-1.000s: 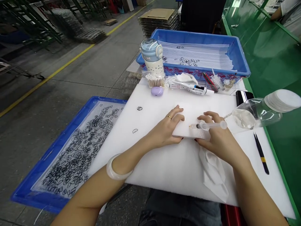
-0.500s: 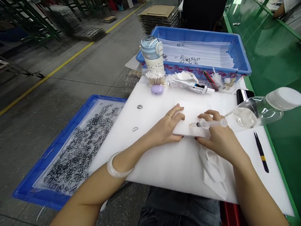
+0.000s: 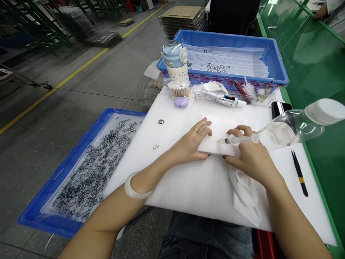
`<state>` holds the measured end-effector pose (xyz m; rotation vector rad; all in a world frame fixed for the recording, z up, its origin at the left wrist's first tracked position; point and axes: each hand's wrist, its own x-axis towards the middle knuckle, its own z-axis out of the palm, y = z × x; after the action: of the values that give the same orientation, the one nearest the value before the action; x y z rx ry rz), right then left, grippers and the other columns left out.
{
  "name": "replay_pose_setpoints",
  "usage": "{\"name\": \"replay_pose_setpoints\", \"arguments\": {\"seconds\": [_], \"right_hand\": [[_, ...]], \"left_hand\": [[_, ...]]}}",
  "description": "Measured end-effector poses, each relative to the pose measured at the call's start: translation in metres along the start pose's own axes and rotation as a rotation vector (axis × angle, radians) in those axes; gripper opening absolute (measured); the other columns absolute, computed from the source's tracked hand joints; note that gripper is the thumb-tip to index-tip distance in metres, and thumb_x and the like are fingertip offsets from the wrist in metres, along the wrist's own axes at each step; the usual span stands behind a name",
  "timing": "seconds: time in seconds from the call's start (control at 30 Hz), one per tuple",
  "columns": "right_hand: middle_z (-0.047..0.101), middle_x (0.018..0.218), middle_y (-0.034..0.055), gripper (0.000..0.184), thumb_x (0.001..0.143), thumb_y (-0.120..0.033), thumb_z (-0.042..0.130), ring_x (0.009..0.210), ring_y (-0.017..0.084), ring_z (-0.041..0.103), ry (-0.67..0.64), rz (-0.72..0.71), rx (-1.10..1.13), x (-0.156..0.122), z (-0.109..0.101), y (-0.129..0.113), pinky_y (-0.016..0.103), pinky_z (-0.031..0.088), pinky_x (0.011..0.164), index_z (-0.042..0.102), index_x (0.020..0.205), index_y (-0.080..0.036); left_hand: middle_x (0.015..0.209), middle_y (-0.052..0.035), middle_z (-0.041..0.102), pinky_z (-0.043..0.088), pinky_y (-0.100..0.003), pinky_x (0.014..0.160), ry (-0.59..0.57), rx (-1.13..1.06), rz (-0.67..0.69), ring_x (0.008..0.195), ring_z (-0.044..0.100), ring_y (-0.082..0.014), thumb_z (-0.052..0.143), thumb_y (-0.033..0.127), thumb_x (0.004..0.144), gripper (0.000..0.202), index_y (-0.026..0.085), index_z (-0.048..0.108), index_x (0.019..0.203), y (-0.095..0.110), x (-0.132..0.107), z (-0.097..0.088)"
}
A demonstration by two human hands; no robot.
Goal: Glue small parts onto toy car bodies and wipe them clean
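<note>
My right hand [image 3: 249,158] is closed round a small clear syringe [image 3: 238,140], whose tip points left over a small white foam block [image 3: 219,144]. My left hand [image 3: 192,142], with a ring on one finger, rests on the block's left edge with its fingers curled against it, holding it down. The block lies on a large white foam sheet [image 3: 188,187]. Two small black loops [image 3: 161,121] [image 3: 156,146] lie on the sheet to the left of my left hand. A crumpled white cloth [image 3: 244,196] lies under my right wrist.
A blue tray [image 3: 54,201] full of black loops sits at the left. A second blue tray [image 3: 277,68] with clear sheets stands at the back, beside a light-blue bottle [image 3: 175,63], cotton swabs [image 3: 178,90] and a glue tube [image 3: 223,100]. A clear bottle [image 3: 299,126] and black tweezers [image 3: 299,172] lie right.
Both hands stay on the foam block with the syringe; only the view has shifted slightly.
</note>
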<state>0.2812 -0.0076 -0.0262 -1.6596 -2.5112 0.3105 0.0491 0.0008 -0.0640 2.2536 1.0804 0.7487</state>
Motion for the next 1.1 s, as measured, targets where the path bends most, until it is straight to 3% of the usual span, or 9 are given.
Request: {"name": "replay_pose_setpoints", "arguments": {"seconds": [0.3, 0.5, 0.6, 0.93, 1.1], "right_hand": [[0.046, 0.137, 0.0121, 0.06, 0.076, -0.032, 0.07, 0.105, 0.033, 0.055, -0.005, 0.016, -0.022, 0.0, 0.0, 0.0, 0.04, 0.054, 0.062, 0.051, 0.132, -0.022], [0.044, 0.145, 0.0117, 0.058, 0.085, -0.045, 0.065, 0.12, 0.036, 0.05, -0.055, -0.035, 0.029, -0.003, -0.003, 0.005, 0.047, 0.057, 0.081, 0.05, 0.137, -0.023], [0.042, 0.149, 0.0119, 0.056, 0.088, -0.04, 0.059, 0.124, 0.038, 0.047, -0.087, -0.052, 0.019, -0.005, -0.004, 0.007, 0.046, 0.058, 0.081, 0.049, 0.14, -0.023], [0.04, 0.147, 0.0137, 0.063, 0.078, -0.021, 0.068, 0.117, 0.039, 0.053, -0.041, -0.034, -0.013, -0.003, -0.001, 0.006, 0.049, 0.06, 0.073, 0.048, 0.138, -0.023], [0.04, 0.146, 0.014, 0.066, 0.078, -0.019, 0.073, 0.123, 0.037, 0.051, -0.033, -0.094, 0.014, -0.002, 0.001, 0.013, 0.052, 0.055, 0.094, 0.047, 0.138, -0.022]], "left_hand": [[0.147, -0.0198, 0.04, 0.033, -0.061, 0.118, -0.009, -0.013, -0.008, 0.152, 0.024, -0.0383, 0.076, 0.017, 0.076, 0.046, 0.023, 0.044, 0.109, 0.001, 0.0, -0.003], [0.147, -0.0198, 0.041, 0.033, -0.061, 0.117, -0.01, -0.026, -0.011, 0.152, 0.024, -0.0384, 0.077, 0.021, 0.077, 0.045, 0.023, 0.045, 0.109, 0.001, 0.0, -0.004], [0.147, -0.02, 0.041, 0.033, -0.061, 0.118, -0.006, -0.02, -0.005, 0.152, 0.024, -0.0381, 0.078, 0.019, 0.076, 0.047, 0.023, 0.044, 0.109, 0.001, 0.0, -0.003], [0.146, -0.019, 0.042, 0.035, -0.06, 0.118, 0.008, 0.004, -0.006, 0.152, 0.026, -0.038, 0.077, 0.016, 0.075, 0.047, 0.023, 0.045, 0.109, 0.001, 0.0, -0.001], [0.146, -0.0198, 0.042, 0.036, -0.058, 0.118, 0.009, 0.017, 0.004, 0.151, 0.027, -0.0371, 0.078, 0.015, 0.074, 0.049, 0.023, 0.045, 0.109, 0.0, 0.0, 0.0]]}}
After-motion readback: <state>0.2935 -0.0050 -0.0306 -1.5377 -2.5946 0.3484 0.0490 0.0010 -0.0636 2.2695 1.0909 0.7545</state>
